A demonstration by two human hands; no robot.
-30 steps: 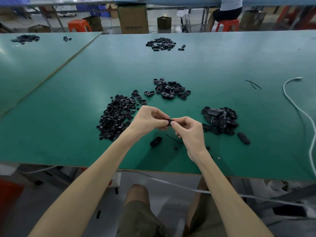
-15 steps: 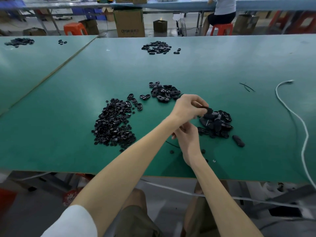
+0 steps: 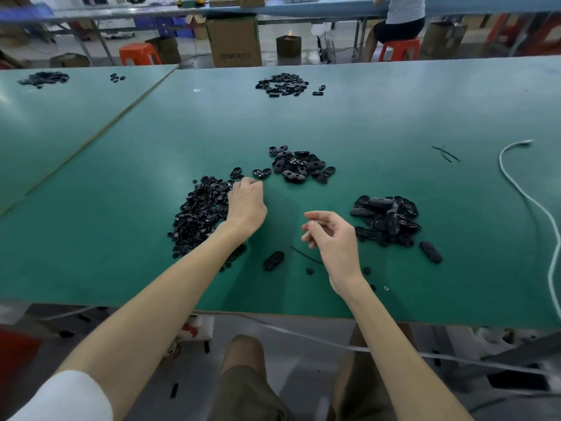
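My left hand (image 3: 246, 203) reaches over the green table (image 3: 121, 268) to the upper right edge of a heap of small black parts (image 3: 197, 215). Its fingers bend down onto the parts, and their tips are hidden, so a grip cannot be made out. My right hand (image 3: 334, 235) hovers above the table with loosely curled fingers and holds nothing. A heap of black oval shells (image 3: 299, 167) lies beyond the hands. Another heap of larger black oval pieces (image 3: 385, 220) lies just right of my right hand.
Loose oval pieces lie near the front: one (image 3: 273, 260) between my arms, another (image 3: 431, 252) at the right. A thin black strip (image 3: 306, 255) lies by my right wrist. A white cable (image 3: 528, 202) runs along the right. Farther heaps (image 3: 283, 85) lie at the back; a seated person (image 3: 400, 16) works behind.
Both hands pinched one small part together, then my left hand carried it to the right heap. Now the left hand has swung back to the small-parts heap and my right hand hangs empty.
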